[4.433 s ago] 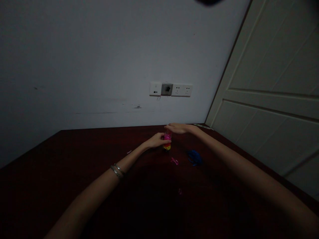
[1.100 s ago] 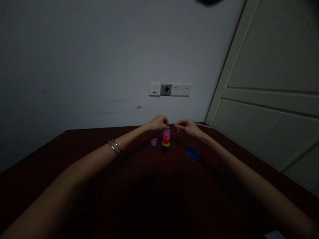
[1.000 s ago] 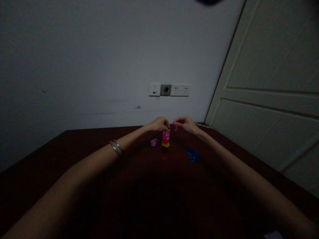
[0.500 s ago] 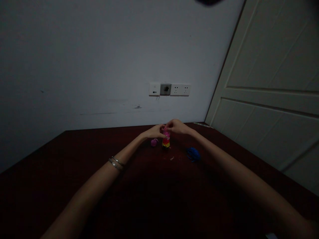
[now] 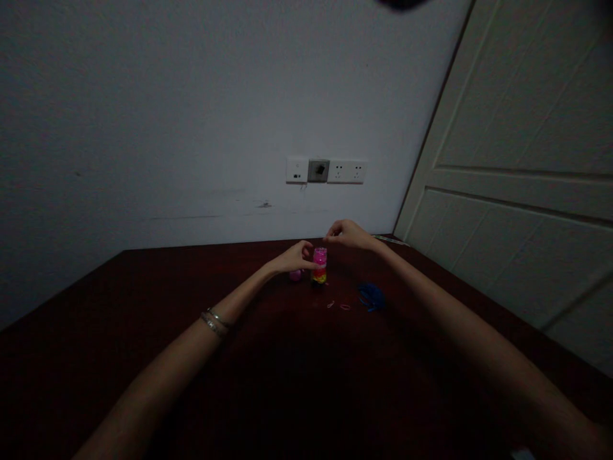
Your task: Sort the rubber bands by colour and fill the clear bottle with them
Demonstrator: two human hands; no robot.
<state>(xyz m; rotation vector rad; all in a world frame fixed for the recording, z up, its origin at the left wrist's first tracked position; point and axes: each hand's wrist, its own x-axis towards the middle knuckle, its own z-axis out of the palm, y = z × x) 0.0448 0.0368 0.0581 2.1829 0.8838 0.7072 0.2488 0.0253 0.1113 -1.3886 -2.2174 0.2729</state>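
A small clear jar (image 5: 320,257) stands upright near the back of the dark table. Pink, red and yellow bits show in layers through its side, and its top is uncovered. My left hand (image 5: 293,259) steadies it from the left, thumb across the front and fingers curled behind. Just above and right of the jar's mouth, my right hand (image 5: 348,234) has its fingertips pinched together; anything between them is too small to make out. A round pink-purple object (image 5: 295,275) sits partly hidden below my left hand.
On the dark red table (image 5: 215,383) lie a pale loop (image 5: 330,305), a pinkish loop (image 5: 345,307) and a blue bundle (image 5: 371,296). Wall sockets (image 5: 345,172) are behind, and a pale panelled door (image 5: 517,191) stands at right. A thin pale strip (image 5: 391,240) lies at the back edge.
My right hand has risen away from the jar's mouth, up and to the right, uncovering the top. My left hand stays at the jar, its fingers slightly shifted.
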